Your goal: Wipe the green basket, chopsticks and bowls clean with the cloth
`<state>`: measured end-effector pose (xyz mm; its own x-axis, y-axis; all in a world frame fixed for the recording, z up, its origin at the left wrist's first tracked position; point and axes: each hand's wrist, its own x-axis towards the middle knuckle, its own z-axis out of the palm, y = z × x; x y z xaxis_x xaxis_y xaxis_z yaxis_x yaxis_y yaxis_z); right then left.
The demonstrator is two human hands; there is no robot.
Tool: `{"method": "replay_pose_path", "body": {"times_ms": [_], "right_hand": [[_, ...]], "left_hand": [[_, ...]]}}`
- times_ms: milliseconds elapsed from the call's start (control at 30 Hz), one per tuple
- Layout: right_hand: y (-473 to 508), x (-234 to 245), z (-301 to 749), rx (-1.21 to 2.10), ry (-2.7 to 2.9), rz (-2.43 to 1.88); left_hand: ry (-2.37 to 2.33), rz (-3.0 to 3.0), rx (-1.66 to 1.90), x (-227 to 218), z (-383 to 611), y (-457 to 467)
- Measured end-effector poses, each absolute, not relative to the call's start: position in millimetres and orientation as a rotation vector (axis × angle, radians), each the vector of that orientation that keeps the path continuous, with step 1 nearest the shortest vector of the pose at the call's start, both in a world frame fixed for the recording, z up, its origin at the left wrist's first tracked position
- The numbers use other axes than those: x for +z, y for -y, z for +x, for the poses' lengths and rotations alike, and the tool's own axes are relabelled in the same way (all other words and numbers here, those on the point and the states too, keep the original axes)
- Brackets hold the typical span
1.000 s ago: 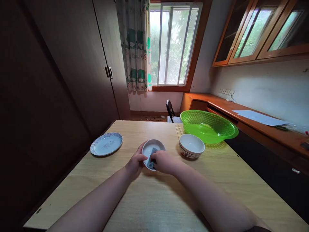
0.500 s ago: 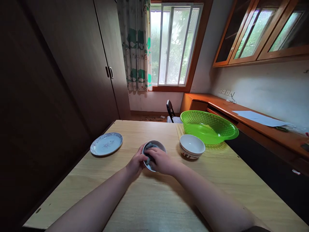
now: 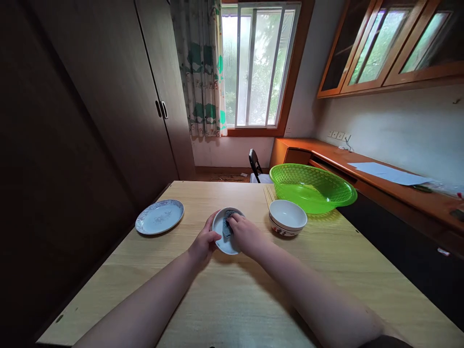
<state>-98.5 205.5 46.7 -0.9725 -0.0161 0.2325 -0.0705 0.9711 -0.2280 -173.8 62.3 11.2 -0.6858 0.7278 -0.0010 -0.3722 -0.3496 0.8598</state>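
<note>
My left hand (image 3: 203, 243) grips a white bowl (image 3: 220, 223) by its left side, thumb over the rim, and the bowl leans with its inside facing me. A grey cloth (image 3: 227, 229) is pressed against the bowl's inner wall by my right hand (image 3: 247, 235), whose fingers are bunched on it. Right of my hands stands a stack of white bowls (image 3: 288, 215) with a coloured pattern on the outside. Several chopsticks (image 3: 267, 194) lie just behind that stack.
A patterned oval plate (image 3: 160, 217) lies on the left of the wooden table (image 3: 232, 299). The green plastic basin (image 3: 311, 198) sits at the back right corner. Beyond are a chair (image 3: 255, 164) and a desk with papers (image 3: 391, 173); a dark wardrobe (image 3: 108, 96) borders the left.
My right hand has shifted with the cloth toward the bowl's upper right inner wall, uncovering more of its left inside. The bowl tilts more toward me.
</note>
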Motion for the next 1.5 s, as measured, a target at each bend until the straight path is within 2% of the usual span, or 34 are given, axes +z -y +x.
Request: {"method": "replay_pose_path", "body": {"times_ms": [167,300,400,533,700,900,1133,1300,1400,1500], "right_hand": [[-202,42,-100,0.783,2.664,0.157],[-198,42,-96,0.897,2.703,0.336],[-198,45,-92,0.799,2.858,0.446],[-201,49,-89,0.576,3.06,0.364],[-203,59,-87,0.265,3.031,0.319],[-206,63,-85,0.234,2.877,0.442],[-214,30,-95,0.191,2.65,0.52],[-219,22,-91,0.552,2.52,0.305],[-221,28,-93,0.989,2.396,0.053],[-219,32,-98,1.443,2.299,-0.019]], "left_hand": [[-1.197,0.657,2.015,11,-175,-64],[-1.245,0.757,2.022,7,-179,-64],[-1.312,0.791,2.016,7,-180,-63],[-1.331,0.792,2.007,10,-180,-62],[-1.255,0.616,2.146,14,-182,-61],[-1.161,0.37,2.25,19,-185,-58],[-1.055,0.366,2.162,16,-179,-60],[-1.08,0.452,2.038,8,-179,-62],[-1.219,0.485,2.063,6,-184,-63],[-1.326,0.5,2.237,9,-190,-60]]}}
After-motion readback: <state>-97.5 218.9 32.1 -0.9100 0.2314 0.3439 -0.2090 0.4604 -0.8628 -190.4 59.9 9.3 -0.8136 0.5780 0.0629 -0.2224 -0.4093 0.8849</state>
